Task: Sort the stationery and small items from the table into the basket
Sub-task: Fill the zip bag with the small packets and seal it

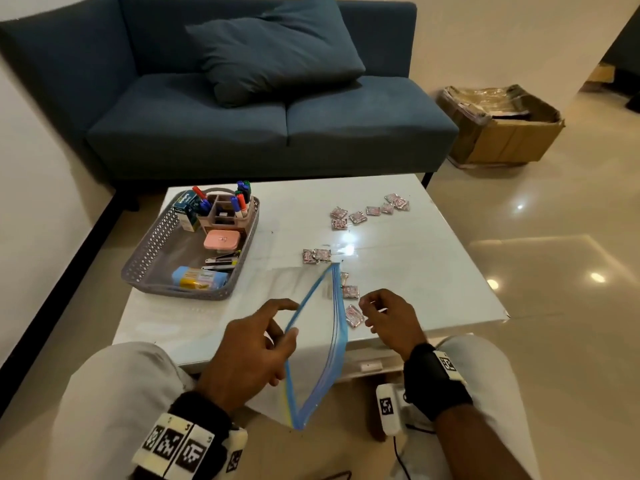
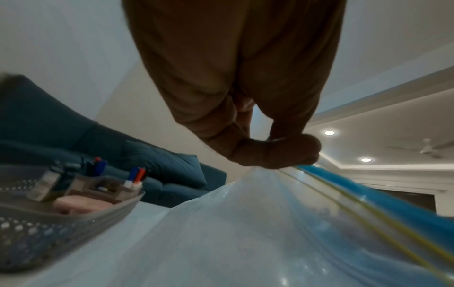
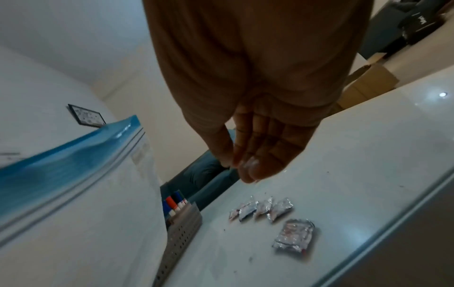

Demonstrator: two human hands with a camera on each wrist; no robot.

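My left hand (image 1: 292,318) (image 2: 277,153) pinches one rim of a clear zip bag (image 1: 337,327) (image 2: 245,223) (image 3: 61,174) with a blue seal strip. The bag's mouth gapes over the near table edge. My right hand (image 1: 366,311) (image 3: 248,170) hovers just right of the bag, fingers loose, with nothing visible in it. A silver sachet (image 1: 353,315) (image 3: 293,236) lies just left of that hand's fingers. Several more sachets (image 1: 367,211) (image 3: 263,210) lie scattered across the white table (image 1: 433,271). The grey perforated basket (image 1: 145,258) (image 2: 49,229) (image 3: 181,231) stands at the table's left.
The basket holds a marker organizer (image 1: 225,209), a pink case (image 1: 221,240), a blue pack (image 1: 199,278) and a small box (image 1: 187,209). A blue sofa (image 1: 277,116) stands behind the table, and a cardboard box (image 1: 502,133) sits on the floor at the right.
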